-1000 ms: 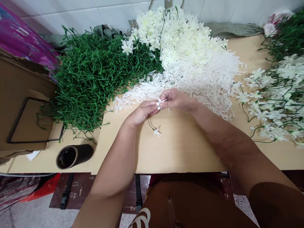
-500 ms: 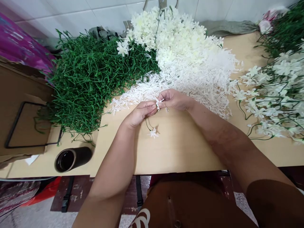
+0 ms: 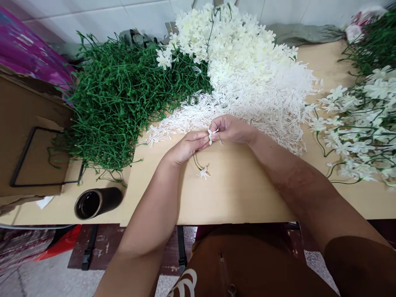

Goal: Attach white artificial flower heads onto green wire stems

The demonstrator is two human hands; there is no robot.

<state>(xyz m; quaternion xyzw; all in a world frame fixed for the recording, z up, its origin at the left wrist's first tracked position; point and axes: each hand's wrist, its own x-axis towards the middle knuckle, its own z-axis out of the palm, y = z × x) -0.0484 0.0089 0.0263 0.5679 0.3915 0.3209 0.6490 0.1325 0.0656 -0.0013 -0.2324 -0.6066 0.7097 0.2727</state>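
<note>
The left hand, thumb pressed to forefinger, grips a thin curved green stem that hangs down to a spread white flower. The right hand, also pinched closed, holds a small white petalled flower right against the left hand — above the flat tan board. A light, steady pinch near its centre should suit best; thin petals probably crease easily.

I report a small craft workspace; whether home or workshop, I cannot tell. Evidence: green stems, white flowers and white strands heaped in bulk, by kind, across my table; tiled wall behind; cardboard box at left.
</note>
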